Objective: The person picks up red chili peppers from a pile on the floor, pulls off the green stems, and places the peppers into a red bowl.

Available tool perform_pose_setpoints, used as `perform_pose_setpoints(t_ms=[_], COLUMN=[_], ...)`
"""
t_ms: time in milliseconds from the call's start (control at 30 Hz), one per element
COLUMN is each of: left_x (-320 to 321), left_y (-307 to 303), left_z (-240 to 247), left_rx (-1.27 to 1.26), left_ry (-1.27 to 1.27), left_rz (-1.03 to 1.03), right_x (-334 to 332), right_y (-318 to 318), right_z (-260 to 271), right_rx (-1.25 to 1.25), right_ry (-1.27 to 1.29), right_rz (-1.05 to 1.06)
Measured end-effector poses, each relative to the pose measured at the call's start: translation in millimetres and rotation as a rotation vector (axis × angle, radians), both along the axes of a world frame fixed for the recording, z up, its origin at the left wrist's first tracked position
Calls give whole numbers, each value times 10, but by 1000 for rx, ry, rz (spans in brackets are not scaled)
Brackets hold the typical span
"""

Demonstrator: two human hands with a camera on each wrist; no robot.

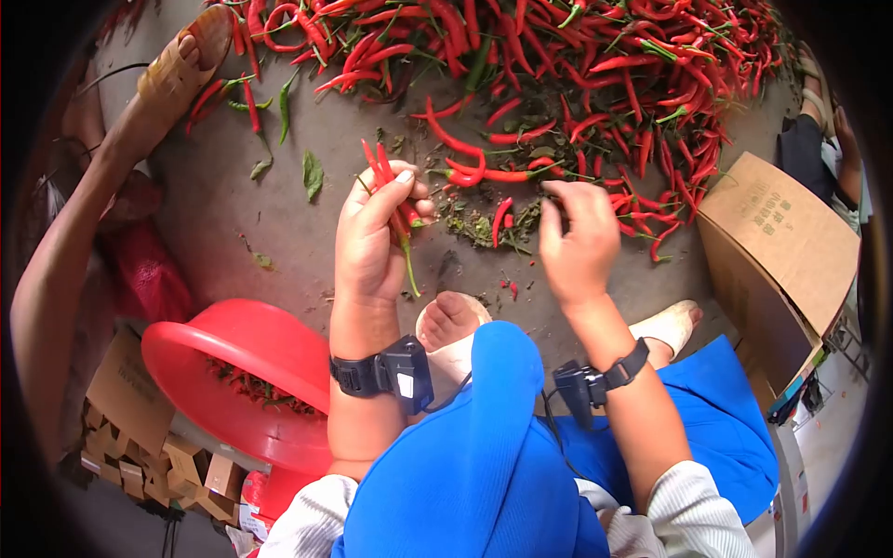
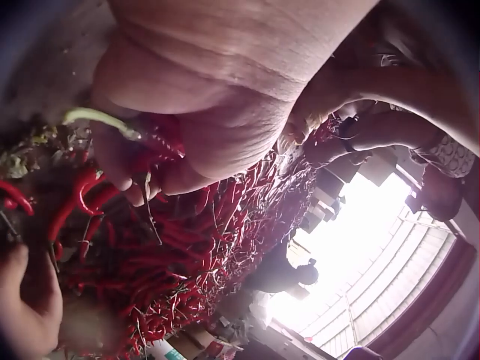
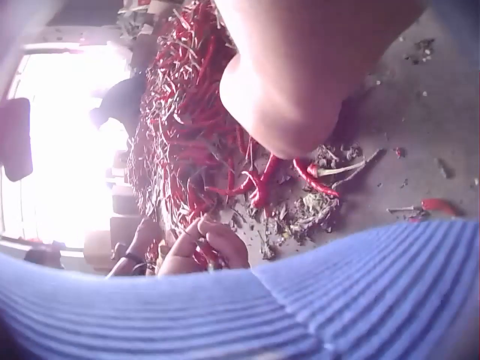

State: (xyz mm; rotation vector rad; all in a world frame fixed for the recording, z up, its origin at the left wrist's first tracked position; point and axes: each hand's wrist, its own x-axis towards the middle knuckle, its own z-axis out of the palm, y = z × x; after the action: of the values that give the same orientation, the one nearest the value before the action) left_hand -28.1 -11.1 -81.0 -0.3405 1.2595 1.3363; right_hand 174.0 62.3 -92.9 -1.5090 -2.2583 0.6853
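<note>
My left hand (image 1: 374, 232) grips a few red chillies (image 1: 389, 191) between thumb and curled fingers, a green stem hanging below the palm. In the left wrist view the same hand (image 2: 202, 97) hides most of them, with a pale stem (image 2: 97, 116) sticking out. My right hand (image 1: 581, 244) is over the floor at the pile's near edge, fingers bent downward beside loose red chillies (image 1: 493, 175) and dry leaf scraps (image 1: 474, 228). Its fingertips are partly hidden, so whether they touch anything cannot be told. In the right wrist view the hand (image 3: 292, 82) covers its own fingertips.
A large heap of red chillies (image 1: 521, 46) spreads across the far floor. On the left is a red basin (image 1: 270, 339) with chillies inside, near another person's leg (image 1: 88, 214). A cardboard box (image 1: 781, 232) stands at the right; blue cloth (image 1: 446, 446) covers my lap.
</note>
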Motion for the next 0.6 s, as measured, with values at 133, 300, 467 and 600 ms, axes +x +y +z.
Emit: perform_pose_setpoints(t_ms=[133, 300, 467, 600], left_x=[19, 48, -5, 19], left_y=[6, 8, -63, -67], left_z=[-45, 5, -88, -151], left_rx=[24, -19, -26, 43], left_ry=[-5, 30, 46, -26], left_rz=[-22, -64, -2, 1], right_x=[94, -79, -244, -304], right_y=[-104, -272, -330, -307], right_z=[106, -9, 107, 12], right_rx=[-151, -228, -339, -342], right_ry=[-51, -123, -64, -207], right_rz=[4, 50, -193, -91])
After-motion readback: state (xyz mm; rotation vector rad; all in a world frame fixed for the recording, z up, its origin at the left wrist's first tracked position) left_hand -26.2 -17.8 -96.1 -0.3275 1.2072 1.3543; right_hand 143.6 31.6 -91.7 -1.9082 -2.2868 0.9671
